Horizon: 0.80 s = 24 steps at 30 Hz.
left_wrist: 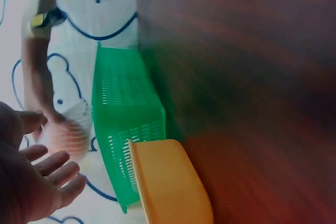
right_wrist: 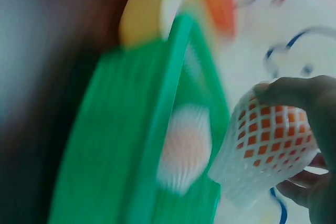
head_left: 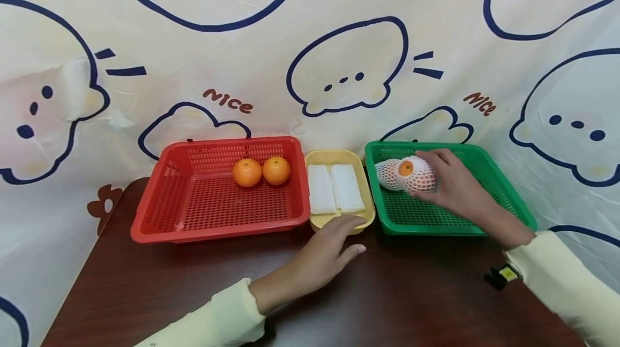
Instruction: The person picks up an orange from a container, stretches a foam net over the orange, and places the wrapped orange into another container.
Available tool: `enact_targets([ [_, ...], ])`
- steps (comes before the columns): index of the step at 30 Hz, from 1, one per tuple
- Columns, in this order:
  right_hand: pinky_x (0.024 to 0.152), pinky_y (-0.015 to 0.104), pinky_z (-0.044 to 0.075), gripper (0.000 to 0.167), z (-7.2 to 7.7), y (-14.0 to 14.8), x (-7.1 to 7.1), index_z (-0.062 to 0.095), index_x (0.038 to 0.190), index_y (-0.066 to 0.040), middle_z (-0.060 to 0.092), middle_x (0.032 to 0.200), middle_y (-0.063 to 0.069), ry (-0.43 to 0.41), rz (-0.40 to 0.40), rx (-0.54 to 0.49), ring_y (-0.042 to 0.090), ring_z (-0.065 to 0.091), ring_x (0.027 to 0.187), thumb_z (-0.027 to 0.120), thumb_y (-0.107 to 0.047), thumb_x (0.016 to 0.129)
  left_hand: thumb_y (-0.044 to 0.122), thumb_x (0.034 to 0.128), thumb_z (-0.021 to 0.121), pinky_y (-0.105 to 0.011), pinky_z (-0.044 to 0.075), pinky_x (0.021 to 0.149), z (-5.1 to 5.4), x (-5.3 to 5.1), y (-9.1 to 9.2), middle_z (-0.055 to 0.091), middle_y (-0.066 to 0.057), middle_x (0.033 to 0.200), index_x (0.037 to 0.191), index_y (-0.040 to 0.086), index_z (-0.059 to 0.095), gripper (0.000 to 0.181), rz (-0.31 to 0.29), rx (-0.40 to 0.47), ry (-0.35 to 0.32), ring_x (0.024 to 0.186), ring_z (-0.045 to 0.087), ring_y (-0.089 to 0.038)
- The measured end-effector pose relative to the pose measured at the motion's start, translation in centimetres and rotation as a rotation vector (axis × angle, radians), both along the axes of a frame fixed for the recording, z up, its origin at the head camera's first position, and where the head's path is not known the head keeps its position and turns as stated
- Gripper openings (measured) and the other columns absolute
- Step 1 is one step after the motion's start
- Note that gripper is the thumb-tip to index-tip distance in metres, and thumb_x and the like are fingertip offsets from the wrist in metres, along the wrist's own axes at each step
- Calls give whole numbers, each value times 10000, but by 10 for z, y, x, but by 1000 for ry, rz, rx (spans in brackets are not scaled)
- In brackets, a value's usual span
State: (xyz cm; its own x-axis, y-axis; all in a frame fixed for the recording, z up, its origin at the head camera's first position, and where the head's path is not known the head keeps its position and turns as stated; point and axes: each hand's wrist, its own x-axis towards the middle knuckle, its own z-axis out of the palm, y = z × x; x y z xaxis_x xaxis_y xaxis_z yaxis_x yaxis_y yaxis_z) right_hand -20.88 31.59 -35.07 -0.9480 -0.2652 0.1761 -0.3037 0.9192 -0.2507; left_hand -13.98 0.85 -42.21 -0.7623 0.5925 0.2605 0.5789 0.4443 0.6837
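Observation:
My right hand (head_left: 452, 183) grips an orange in a white foam net (head_left: 417, 175), held over the green basket (head_left: 450, 228). In the right wrist view the orange skin shows through the mesh of the netted orange (right_wrist: 273, 135). Another netted orange (head_left: 387, 174) lies inside the green basket at its left end. My left hand (head_left: 322, 255) holds nothing; its fingers are loosely extended just before the yellow tray (head_left: 368, 220). White foam nets (head_left: 347, 188) lie in two flat stacks in that tray. Two bare oranges (head_left: 247, 172) sit in the red basket (head_left: 220, 228).
The red basket, yellow tray and green basket stand side by side along the back of the dark brown table (head_left: 387, 293). Behind them hangs a pale cloth (head_left: 271, 78) with cartoon outlines. A dark band with a yellow patch (head_left: 506, 274) sits at my right cuff.

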Motion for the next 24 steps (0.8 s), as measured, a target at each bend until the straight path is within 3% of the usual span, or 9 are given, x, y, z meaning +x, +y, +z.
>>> enact_targets([
  [6,1013,650,471,804,-17,48,-44,465,1449,74,526,1394,295,45,65,321,485,494,1233,861,-238,822,314,1049,594,-315,458,1138,0,-18,34,628,-40,1403,1458,99,548,464,-81,-223,392,1317,582,-176],
  [10,978,638,483,675,-26,71,-69,499,1351,103,541,1319,326,-14,79,429,490,511,1177,831,-167,829,324,1072,544,-311,446,1152,0,-29,57,634,-36,1408,1463,103,552,449,-117,-324,552,1339,576,-183],
  [14,879,626,508,575,-29,85,-89,520,1278,53,507,1237,339,-107,36,415,480,515,1085,810,-116,811,316,1089,507,-329,424,1176,-1,-38,74,639,-26,1414,1452,111,569,421,-144,-413,613,1367,557,-181],
  [17,865,629,508,590,-29,91,-100,529,1274,34,516,1220,336,-159,34,415,479,532,1057,827,-117,788,305,1100,482,-338,426,1173,-4,-41,82,649,-13,1402,1447,115,578,408,-161,-463,614,1350,569,-166],
  [24,902,623,496,657,-34,99,-114,541,1305,22,569,1255,291,-291,36,418,450,564,1091,870,-127,755,180,1080,533,-354,404,1198,-12,-39,93,658,12,1397,1469,159,561,391,-149,-608,624,1352,572,-146],
])
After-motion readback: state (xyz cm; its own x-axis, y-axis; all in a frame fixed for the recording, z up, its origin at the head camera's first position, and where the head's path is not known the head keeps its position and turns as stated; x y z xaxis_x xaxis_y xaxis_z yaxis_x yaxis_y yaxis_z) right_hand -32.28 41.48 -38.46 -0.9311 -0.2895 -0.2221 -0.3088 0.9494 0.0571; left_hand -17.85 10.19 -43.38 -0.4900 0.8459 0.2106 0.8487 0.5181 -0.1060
